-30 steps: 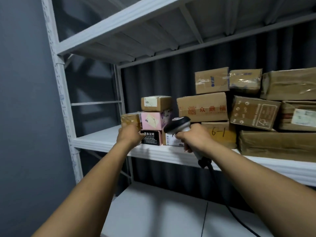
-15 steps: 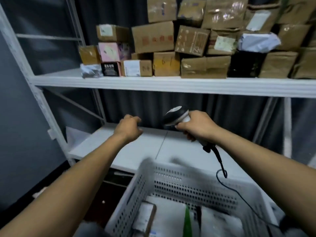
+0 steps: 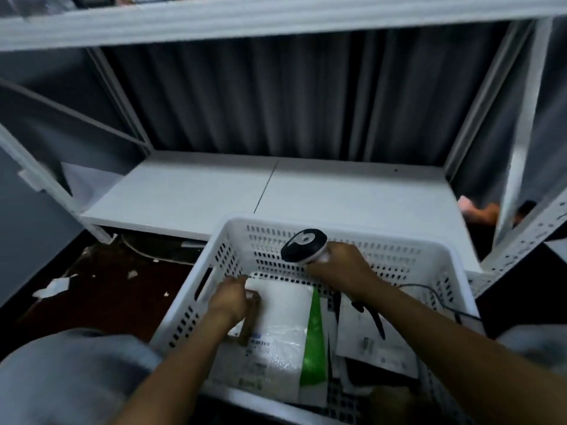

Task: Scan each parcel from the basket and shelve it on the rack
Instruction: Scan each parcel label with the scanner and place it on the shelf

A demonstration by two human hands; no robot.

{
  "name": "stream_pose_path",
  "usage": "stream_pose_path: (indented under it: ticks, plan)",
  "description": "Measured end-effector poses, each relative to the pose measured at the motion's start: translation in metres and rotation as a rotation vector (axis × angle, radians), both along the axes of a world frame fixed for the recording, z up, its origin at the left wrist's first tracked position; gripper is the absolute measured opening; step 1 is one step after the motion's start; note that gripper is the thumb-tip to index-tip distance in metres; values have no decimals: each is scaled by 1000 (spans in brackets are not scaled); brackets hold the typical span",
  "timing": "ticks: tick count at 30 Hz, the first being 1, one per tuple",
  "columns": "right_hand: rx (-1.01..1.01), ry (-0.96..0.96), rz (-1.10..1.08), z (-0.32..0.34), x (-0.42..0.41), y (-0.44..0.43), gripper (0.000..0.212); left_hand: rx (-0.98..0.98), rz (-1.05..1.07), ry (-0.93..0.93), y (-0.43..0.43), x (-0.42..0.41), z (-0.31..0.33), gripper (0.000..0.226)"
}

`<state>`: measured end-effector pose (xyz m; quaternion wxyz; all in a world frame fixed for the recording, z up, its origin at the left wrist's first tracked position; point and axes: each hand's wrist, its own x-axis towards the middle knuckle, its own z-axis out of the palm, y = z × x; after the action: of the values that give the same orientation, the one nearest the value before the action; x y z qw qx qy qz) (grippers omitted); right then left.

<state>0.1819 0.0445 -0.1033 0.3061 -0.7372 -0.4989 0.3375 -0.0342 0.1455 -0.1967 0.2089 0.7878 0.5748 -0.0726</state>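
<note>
Dark pleated curtain [image 3: 276, 96], grey wall [image 3: 27, 240], littered dark floor [image 3: 101, 286].

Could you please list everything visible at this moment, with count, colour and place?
basket: one, white perforated plastic, in front of the lower shelf.
small box: one, brown, at the basket's left side, under the left hand.
mailer bags: several in the basket, exact count unclear; one white with a green edge in the middle, pale ones to its right.
scanner: one, black and white head, over the basket, its black cable trailing right.
lower shelf: one, white, behind the basket.
upper shelf: one, white, across the top.
curtain: dark grey, behind the rack.
paper scraps: a few, white, on the dark floor at left.
left hand: closed on the small box.
right hand: gripping the scanner.
</note>
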Motion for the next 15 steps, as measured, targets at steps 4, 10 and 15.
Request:
stream_pose_path:
  ticks: [4, 10, 15]
  plan:
    - [-58, 8, 19, -51, 7, 21, 23, -65, 70, 25, 11, -3, -51, 51]
    - [-86, -19, 58, -112, 8, 53, 30, -180, 275, 106, 28, -12, -134, 77]
    - [-111, 17, 68, -150, 9, 56, 30, -168, 253, 199, 31, -11, -158, 93]
